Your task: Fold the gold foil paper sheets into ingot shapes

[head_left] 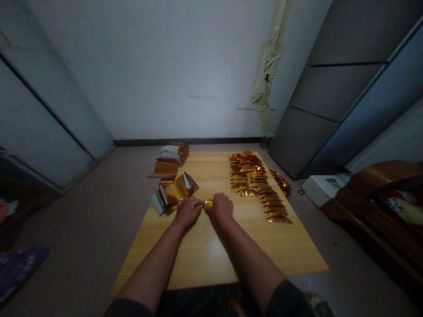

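1. Pinching a small gold foil piece between them, the left hand and the right hand meet over the middle of the table. Both are curled with fingers drawn in, and the left one's fingertips are at the near side of its left end.
2. That foil piece is bright yellow-gold, shiny and short, catching the light in the gap between the hands; its ends are covered, so its full shape cannot be told.
3. Just beside the left hand lies a bundle of foil sheets, copper-gold and glossy, curling upward, with pale grey-white parts showing among them.
4. Farther back along the table's left edge are a curved foil stack and a far bundle, in the same gold and pale colours; what supports them is hidden.
5. To the right of the hands, folded foil pieces overlap in slanting rows, narrow, creased and pointed at the ends, ranging from deep copper to bright gold. More loose gold pieces sit past the table's right edge.
6. On the white box at the right is a dark greenish label; its marks are too small and blurred to read.
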`<state>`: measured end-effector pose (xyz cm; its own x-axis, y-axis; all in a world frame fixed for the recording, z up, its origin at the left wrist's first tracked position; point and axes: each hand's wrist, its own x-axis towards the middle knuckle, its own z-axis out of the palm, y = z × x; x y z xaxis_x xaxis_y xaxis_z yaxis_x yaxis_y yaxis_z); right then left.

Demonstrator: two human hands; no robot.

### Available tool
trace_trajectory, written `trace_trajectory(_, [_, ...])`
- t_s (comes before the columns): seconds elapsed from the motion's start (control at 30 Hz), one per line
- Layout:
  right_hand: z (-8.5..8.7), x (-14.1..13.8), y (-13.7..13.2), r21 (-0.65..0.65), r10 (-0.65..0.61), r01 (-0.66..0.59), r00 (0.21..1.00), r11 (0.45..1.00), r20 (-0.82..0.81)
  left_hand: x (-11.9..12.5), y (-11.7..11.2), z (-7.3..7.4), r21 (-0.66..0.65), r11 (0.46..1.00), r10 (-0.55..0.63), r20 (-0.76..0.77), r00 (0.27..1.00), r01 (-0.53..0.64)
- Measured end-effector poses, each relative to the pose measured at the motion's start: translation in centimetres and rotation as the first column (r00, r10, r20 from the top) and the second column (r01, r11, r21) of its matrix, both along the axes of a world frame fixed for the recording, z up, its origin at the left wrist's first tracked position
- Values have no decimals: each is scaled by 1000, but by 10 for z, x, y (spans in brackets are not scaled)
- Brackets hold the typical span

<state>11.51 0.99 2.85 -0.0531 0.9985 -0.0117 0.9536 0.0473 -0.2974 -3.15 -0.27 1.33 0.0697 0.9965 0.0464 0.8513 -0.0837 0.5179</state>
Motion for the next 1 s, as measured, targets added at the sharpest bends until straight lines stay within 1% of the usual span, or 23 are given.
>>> trace_trajectory(0.13, [3, 1, 1, -38, -7, 7, 1000, 999, -6, 0, 0, -2, 8, 1000, -1, 10, 1000, 1])
trace_trajectory(0.33, [12, 8, 6, -134, 1, -9, 998, 991, -59, -2, 4, -4, -29, 1000, 9, 22, 1000, -8])
trace_trajectory(0.57, [14, 20, 13, -197, -9, -16, 992, 980, -124, -4, 7, -9, -39, 999, 15, 56, 998, -13])
trace_trajectory(0.8, [14, 26, 17, -218, -3, -33, 987, 975, -163, -6, 8, -12, -42, 999, 8, 63, 998, -5])
trace_trajectory(1.0, [12, 29, 18, -203, 15, -47, 987, 978, -160, -5, 7, -10, -44, 999, 6, 51, 999, -4])
